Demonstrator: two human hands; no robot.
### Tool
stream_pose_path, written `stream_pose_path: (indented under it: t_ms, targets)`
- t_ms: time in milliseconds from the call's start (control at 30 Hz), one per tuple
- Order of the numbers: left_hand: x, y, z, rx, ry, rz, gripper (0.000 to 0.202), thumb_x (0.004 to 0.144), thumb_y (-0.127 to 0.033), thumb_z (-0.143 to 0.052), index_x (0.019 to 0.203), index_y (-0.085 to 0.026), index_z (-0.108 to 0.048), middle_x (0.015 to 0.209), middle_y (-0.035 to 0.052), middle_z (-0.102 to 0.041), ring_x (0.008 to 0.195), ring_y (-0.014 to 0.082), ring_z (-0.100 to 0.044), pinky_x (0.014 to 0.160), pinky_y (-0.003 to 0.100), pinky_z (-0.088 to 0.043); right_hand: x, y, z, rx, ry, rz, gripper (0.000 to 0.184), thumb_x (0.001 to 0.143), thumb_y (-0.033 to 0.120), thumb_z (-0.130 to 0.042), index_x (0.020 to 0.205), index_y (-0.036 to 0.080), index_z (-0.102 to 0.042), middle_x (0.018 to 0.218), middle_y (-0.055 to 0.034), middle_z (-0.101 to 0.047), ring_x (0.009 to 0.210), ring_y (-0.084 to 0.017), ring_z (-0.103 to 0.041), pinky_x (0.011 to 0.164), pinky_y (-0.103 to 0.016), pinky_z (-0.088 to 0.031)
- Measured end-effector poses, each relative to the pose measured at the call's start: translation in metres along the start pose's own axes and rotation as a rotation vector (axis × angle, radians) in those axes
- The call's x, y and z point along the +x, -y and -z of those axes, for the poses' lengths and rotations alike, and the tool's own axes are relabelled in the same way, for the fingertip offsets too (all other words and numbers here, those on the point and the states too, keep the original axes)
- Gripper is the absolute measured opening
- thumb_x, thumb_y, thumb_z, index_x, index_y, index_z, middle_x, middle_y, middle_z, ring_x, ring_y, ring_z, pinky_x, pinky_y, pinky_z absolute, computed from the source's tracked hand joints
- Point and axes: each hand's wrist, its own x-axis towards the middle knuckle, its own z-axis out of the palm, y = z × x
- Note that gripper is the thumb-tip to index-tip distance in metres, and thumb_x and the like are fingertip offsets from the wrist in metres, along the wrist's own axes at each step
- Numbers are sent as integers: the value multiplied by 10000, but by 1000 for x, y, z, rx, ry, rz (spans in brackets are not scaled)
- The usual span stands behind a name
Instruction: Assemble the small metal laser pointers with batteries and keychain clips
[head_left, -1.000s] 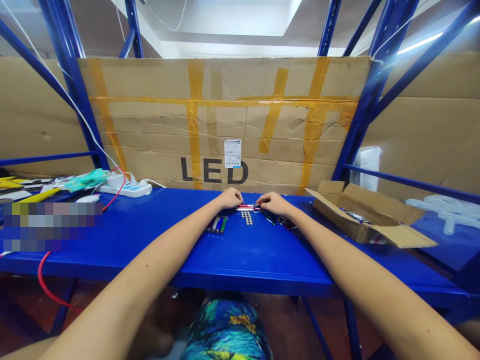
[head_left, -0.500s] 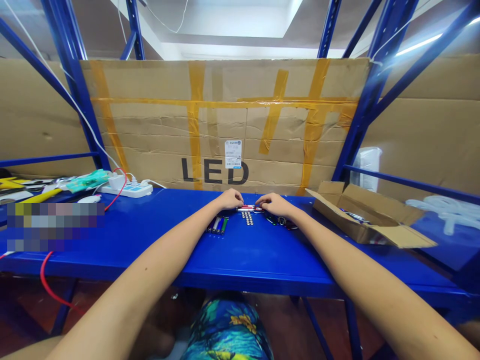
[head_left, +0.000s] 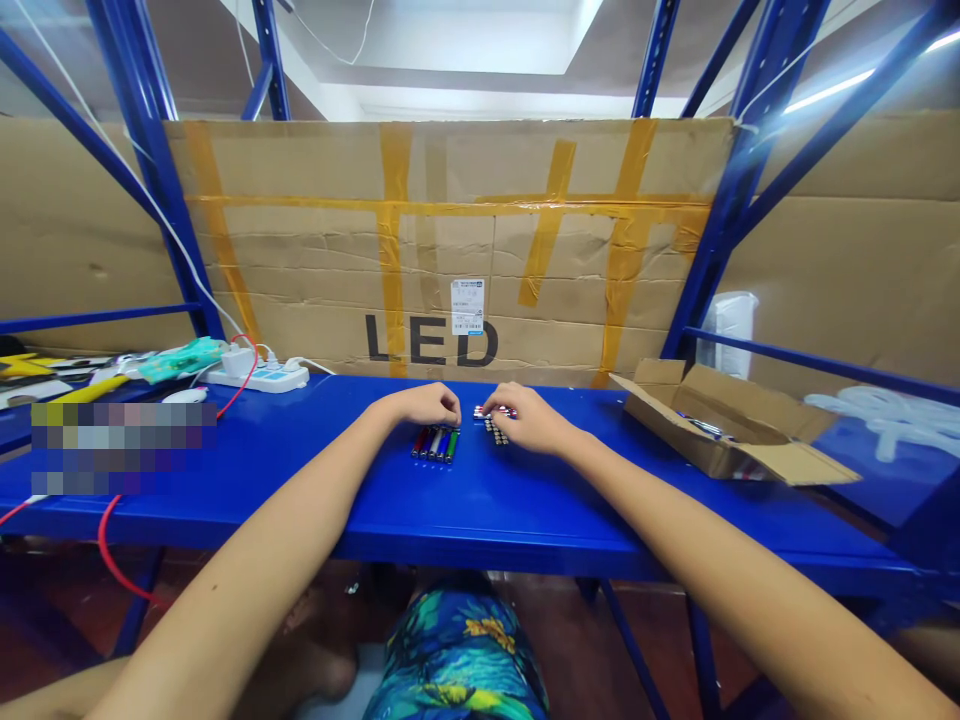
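Note:
My left hand (head_left: 424, 405) rests on the blue table (head_left: 300, 470) with its fingers curled down. Its fingertips touch the far ends of a row of small coloured tubes (head_left: 436, 443), red, silver, blue and green, lying side by side. Just to the right, my right hand (head_left: 529, 418) is closed in a pinch over a cluster of small silver button cells (head_left: 493, 428). A small red and silver part (head_left: 480, 410) shows at its fingertips. Whether my left hand holds anything is hidden.
An open cardboard box (head_left: 720, 430) sits at the right of the table. A white power strip (head_left: 259, 377) with a red cable and teal items (head_left: 180, 358) lie at the left. A taped cardboard panel marked LED (head_left: 450, 250) stands behind, between blue rack posts (head_left: 705, 270).
Both hands held a red tube between them. Now my left hand has moved left onto the row, which has a red tube at its left end. My right hand has shifted left over the button cells.

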Motion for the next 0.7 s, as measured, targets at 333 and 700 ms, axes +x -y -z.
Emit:
stream_pose_path:
  t_ms: [333,700]
  targets:
    - [-3,-14,-5,71,42,48,159,658,-193,-553,728,-163,-693,601,-12,-613,553,116,-511,537,233,-365,-8,32,-22,-122,225,217,292,923,201,-502,1160,159,-668,1006,-119,-600,929,-214,-532,860,-361,-434]
    - [1,-10,-7,82,-2,26,130,662,-220,-593,722,-161,-692,626,-9,-633,586,122,-534,553,228,-369,-8,33,-18,-172,196,207,227,959,270,-484,969,157,-681,913,-94,-587,873,-202,-509,811,-340,-412]
